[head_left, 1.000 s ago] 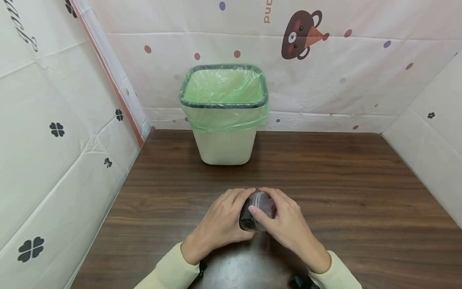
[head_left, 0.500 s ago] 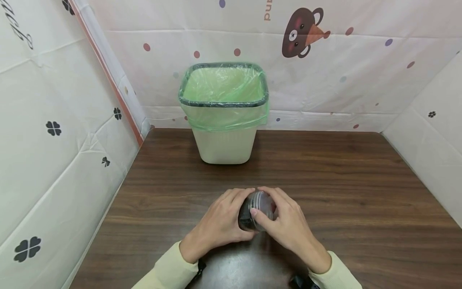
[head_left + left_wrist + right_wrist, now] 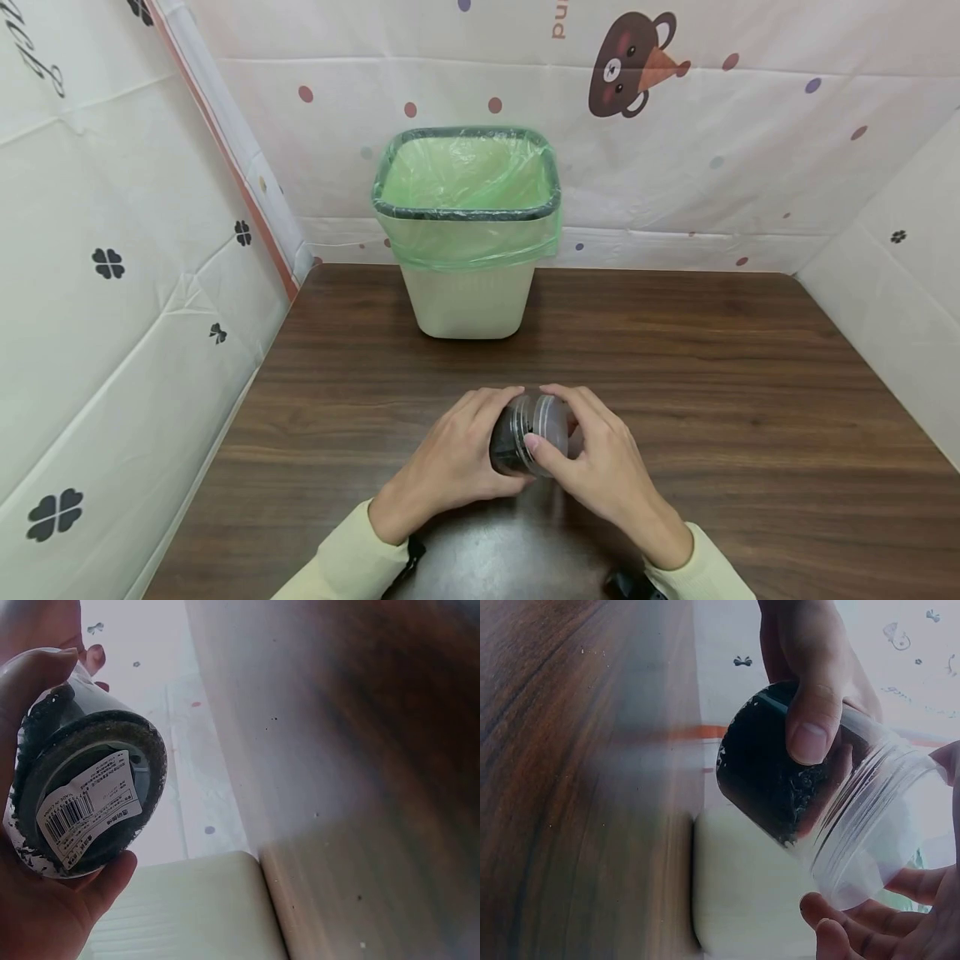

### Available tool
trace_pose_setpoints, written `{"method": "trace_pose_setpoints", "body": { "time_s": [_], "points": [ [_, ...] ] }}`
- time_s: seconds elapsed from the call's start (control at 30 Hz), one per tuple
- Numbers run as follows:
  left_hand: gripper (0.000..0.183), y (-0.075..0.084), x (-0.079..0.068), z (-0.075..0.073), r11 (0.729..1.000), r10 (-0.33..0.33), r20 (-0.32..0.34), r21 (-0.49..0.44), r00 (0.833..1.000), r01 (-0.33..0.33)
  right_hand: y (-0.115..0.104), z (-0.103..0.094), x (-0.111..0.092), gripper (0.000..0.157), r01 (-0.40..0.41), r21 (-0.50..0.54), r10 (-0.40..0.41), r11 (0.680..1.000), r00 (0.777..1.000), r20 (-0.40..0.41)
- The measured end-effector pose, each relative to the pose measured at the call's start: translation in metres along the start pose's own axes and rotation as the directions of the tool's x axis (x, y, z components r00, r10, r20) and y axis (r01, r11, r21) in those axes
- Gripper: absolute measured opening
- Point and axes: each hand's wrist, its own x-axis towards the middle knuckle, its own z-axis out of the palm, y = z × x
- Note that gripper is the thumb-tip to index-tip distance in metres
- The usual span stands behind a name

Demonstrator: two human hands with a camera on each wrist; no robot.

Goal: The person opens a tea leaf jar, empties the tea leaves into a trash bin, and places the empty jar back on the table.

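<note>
A clear plastic jar (image 3: 504, 446) with dark contents lies tilted between both hands, over the front middle of the table. My left hand (image 3: 456, 458) grips its body, thumb on the near side and fingers round the far side. The fingers of my right hand (image 3: 603, 458) hold the clear round lid (image 3: 553, 421) by its edge. A narrow gap shows between lid and threaded neck in the head view. In the left wrist view the jar's base faces the camera, bearing a white barcode label (image 3: 90, 810). The right wrist view shows dark contents (image 3: 757, 769) settled toward the base.
A pale green bin (image 3: 468, 308) lined with a green bag (image 3: 480, 250) stands at the back of the brown wooden table (image 3: 712, 375). White printed sheets (image 3: 172, 375) hang to the left, behind and to the right.
The lid, against the jar's neck before, now stands slightly apart from it. My left hand and the jar have shifted a little left; the right hand barely moved.
</note>
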Motion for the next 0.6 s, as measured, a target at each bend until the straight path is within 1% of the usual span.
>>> {"method": "trace_pose_setpoints", "body": {
  "time_s": [0.27,0.6],
  "points": [
    [0.096,-0.0004,-0.0004,0.0006,1.0,-0.004,0.001,0.005,1.0,0.004,0.0013,0.0,-0.0019,0.052,-0.002,-0.012,0.002,1.0,1.0,-0.011],
    [0.095,-0.0002,-0.0009,-0.0007,1.0,-0.014,-0.006,0.004,1.0,0.014,0.0036,-0.0018,-0.0055,0.051,-0.022,-0.019,0.021,1.0,1.0,-0.005]
  ]
}}
